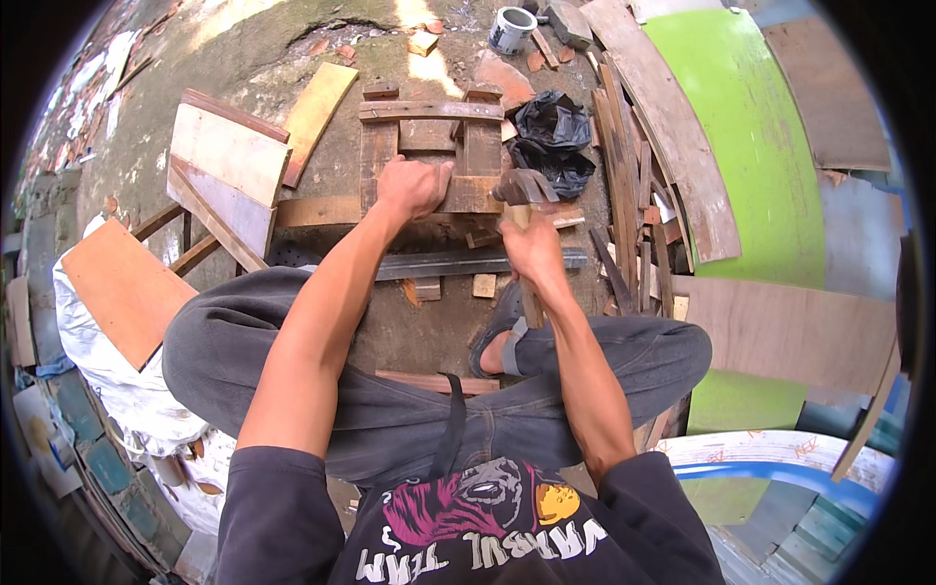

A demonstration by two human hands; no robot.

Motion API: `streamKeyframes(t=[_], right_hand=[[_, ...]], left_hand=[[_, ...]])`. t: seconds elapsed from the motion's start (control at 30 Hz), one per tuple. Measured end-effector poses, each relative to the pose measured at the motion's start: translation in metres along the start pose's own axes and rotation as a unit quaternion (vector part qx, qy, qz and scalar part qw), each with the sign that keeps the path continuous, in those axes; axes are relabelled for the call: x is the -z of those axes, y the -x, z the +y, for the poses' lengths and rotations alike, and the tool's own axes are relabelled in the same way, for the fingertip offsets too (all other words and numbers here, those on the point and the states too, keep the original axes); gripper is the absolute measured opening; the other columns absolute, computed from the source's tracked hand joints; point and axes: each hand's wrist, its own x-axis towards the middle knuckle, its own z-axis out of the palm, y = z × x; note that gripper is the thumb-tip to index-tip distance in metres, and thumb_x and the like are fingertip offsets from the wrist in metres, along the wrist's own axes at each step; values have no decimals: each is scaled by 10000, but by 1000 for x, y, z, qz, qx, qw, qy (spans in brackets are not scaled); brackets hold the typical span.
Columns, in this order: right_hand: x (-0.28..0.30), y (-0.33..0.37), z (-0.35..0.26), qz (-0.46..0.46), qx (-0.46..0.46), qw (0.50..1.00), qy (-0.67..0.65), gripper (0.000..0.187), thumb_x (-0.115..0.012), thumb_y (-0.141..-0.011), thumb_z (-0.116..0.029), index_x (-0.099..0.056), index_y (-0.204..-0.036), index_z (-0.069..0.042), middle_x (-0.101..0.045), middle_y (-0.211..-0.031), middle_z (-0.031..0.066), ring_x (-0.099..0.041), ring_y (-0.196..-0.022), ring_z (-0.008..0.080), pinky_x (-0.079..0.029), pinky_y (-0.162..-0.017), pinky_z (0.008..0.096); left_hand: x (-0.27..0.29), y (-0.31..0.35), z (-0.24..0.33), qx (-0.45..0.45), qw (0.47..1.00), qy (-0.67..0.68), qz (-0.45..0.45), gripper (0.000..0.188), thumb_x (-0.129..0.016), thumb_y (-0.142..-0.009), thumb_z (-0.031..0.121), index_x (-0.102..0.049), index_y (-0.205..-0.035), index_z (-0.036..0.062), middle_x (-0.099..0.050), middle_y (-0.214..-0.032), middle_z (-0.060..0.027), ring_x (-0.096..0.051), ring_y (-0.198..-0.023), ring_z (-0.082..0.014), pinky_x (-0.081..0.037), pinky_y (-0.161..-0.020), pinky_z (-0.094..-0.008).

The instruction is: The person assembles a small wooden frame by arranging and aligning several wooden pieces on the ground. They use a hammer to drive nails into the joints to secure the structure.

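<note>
A small wooden frame (478, 146) of nailed planks lies on the ground before me, with a crosspiece (429, 110) at its far end. My left hand (414, 185) is closed over the near board of this frame, its fingertips hidden. My right hand (534, 249) grips the wooden handle of a claw hammer (526, 187). The hammer's metal head is beside the right end of the near board; whether it touches the wood I cannot tell. A long plank (317, 212) runs out to the left beneath the frame.
A dark metal bar (439, 264) and small wood blocks (484, 285) lie nearer my legs. Black plastic bags (554, 132) and a paint can (512, 30) stand beyond. Stacked wood strips (614, 166) and a green panel (741, 127) are right; leaning boards (224, 151) are left.
</note>
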Motion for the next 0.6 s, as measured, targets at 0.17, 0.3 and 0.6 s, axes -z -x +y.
streamKeyframes(t=[0.17, 0.3, 0.6], right_hand=[[56, 41, -77, 57, 128, 981, -134, 225, -631, -935, -229, -575, -875, -20, -517, -568, 29, -497, -427, 128, -409, -390, 294], [56, 57, -96, 128, 223, 949, -181, 257, -616, -964, -249, -607, -1012, 3, -580, -668, 86, -547, -527, 180, -442, -478, 333], [42, 24, -43, -13, -19, 1000, 16, 338, -647, -897, -239, -681, -1068, 50, -718, -875, 233, -723, -880, 338, -525, -790, 415]], left_hand=[[-1, 9, -7, 15, 1000, 6, -26, 663, -302, -1071, 379, -703, -653, 57, -672, -681, -233, -660, -683, -435, -487, -852, -495], [-2, 9, -6, 12, 1000, 9, -19, 659, -302, -1072, 367, -700, -643, 63, -671, -676, -228, -660, -682, -433, -485, -850, -498], [1, 7, -6, 20, 999, 10, -36, 672, -283, -1075, 387, -698, -674, 43, -675, -695, -239, -669, -715, -442, -486, -868, -514]])
